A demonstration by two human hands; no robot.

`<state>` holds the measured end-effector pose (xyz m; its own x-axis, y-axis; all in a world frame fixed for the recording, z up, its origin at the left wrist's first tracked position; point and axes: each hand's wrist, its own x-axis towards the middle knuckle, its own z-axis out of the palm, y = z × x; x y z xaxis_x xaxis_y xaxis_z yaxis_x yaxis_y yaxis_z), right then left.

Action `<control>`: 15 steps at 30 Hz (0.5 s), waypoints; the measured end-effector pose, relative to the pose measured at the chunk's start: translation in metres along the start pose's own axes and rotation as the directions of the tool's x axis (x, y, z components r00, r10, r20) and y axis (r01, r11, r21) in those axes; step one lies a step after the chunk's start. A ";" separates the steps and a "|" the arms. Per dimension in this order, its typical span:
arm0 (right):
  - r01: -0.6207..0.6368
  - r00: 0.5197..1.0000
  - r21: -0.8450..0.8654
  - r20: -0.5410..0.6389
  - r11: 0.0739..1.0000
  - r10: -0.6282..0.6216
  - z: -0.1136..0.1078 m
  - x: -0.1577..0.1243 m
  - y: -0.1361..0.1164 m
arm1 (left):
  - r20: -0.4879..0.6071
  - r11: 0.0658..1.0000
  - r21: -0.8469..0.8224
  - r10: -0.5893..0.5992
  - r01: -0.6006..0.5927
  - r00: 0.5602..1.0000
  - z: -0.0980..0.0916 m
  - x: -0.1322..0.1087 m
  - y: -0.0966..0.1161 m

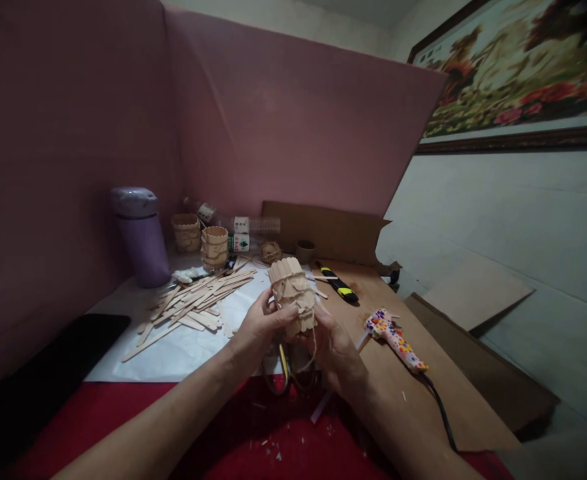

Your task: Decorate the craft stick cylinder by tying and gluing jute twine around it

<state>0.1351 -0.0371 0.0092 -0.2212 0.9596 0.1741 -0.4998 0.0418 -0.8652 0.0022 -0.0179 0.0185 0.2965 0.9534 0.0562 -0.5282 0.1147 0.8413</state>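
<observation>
Between my two hands is a small cup made of wooden craft sticks (292, 293), wrapped with twine and tilted over the table. My left hand (262, 323) grips its left side, thumb pressed on the front. Around the right side and base curl the fingers of my right hand (334, 343), partly hidden behind it. A loose end of twine (315, 347) hangs from the cup near my right hand. Scissors (284, 370) lie just below, their handles showing between my wrists. Two similar stick cups, a nearer one (215, 248) and a farther one (186, 233), stand at the back left.
Loose craft sticks (198, 303) are piled on white paper (118, 347). A purple tumbler (143, 240), plastic bottles (241, 227) and a twine ball (271, 251) stand behind. On the cardboard (453, 407) lie a utility knife (338, 283) and a corded, flower-patterned glue gun (396, 340).
</observation>
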 end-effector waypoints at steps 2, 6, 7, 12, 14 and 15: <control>-0.005 1.000 0.009 0.006 1.000 0.005 0.000 0.000 0.000 | 0.009 1.000 -0.001 0.006 -0.006 1.000 0.000 0.000 0.000; 0.016 1.000 0.020 0.009 1.000 -0.016 0.001 -0.001 -0.002 | 0.019 1.000 -0.003 0.007 -0.007 1.000 0.000 0.000 0.000; 0.018 1.000 0.023 0.007 1.000 -0.018 0.001 -0.001 -0.002 | 0.014 1.000 -0.004 0.008 -0.008 1.000 0.000 0.000 0.000; -0.022 1.000 0.034 -0.014 0.999 0.022 -0.003 -0.002 0.003 | -0.046 0.999 -0.042 0.016 -0.018 0.999 0.000 0.000 0.004; -0.031 0.999 0.025 -0.025 0.999 0.032 -0.005 -0.002 0.004 | -0.065 0.998 -0.050 0.030 -0.034 0.997 -0.002 0.001 0.007; -0.035 0.999 0.018 -0.035 0.999 0.035 -0.006 -0.003 0.005 | -0.072 0.998 -0.050 0.037 -0.040 0.997 -0.003 0.001 0.008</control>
<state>0.1381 -0.0377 0.0018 -0.2090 0.9697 0.1268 -0.5071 0.0034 -0.8619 -0.0038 -0.0148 0.0240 0.2190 0.9745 0.0484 -0.5790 0.0899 0.8104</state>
